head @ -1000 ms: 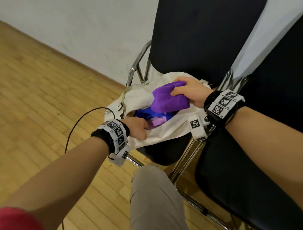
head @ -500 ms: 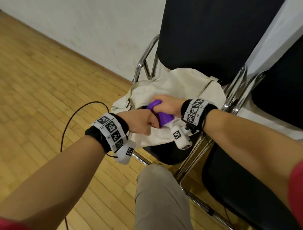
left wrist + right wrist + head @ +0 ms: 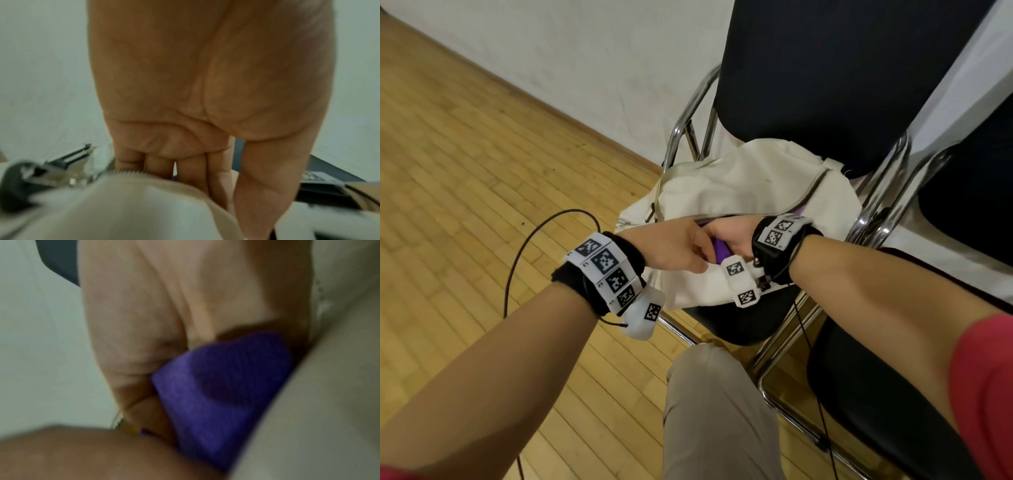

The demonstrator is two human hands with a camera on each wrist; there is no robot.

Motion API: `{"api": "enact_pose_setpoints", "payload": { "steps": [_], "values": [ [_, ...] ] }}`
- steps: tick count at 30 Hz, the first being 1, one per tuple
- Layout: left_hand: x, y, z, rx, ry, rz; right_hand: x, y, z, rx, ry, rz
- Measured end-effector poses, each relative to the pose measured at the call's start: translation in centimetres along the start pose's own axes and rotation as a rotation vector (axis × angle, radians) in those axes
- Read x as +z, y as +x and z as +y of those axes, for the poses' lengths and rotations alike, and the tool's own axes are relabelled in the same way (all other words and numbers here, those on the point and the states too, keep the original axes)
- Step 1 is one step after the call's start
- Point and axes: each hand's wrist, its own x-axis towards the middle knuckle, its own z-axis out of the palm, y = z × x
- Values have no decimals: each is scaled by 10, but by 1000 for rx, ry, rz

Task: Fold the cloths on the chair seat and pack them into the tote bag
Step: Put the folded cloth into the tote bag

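My right hand has its fingers curled around the folded purple cloth, and it sits right at the mouth of the tote, half sunk between the two fabric lips. My left hand is at nine o'clock of the cloth, touching my right, with its fingers hooked over the near zipper edge of the bag and pinching it open. So the cloth lies directly under my right palm; only a strip of it shows in the head view, and the right wrist view shows it pressed against the bag's inner wall. Its long axis seems to run along the opening, roughly nine to three, though I cannot be sure with so little showing. The way in is down and toward twelve o'clock, into the body of the bag, and my right hand is the one to push. The tote lies slumped on the black seat of a chrome-framed chair, its back at twelve. A second chair stands at three, a wooden floor spreads to nine, and a pale wall runs behind.
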Motion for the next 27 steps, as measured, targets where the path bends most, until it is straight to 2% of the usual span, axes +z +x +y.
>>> {"api": "enact_pose_setpoints", "payload": {
  "steps": [4,6,11,16,21,27],
  "values": [
    [0,2,0,20,-77,31,-8,1,9,-14,146,-45],
    [0,4,1,6,-89,34,-10,1,13,0,145,-23],
    [13,18,-4,-56,30,16,-12,10,14,60,-168,185],
    [22,32,-8,-108,115,-5,-28,-2,15,-8,-706,365],
    [28,40,-4,-136,194,-36,-35,3,20,-32,-936,431],
    [30,47,-2,-151,202,-25,-41,11,25,-41,-1001,538]
  ]
}}
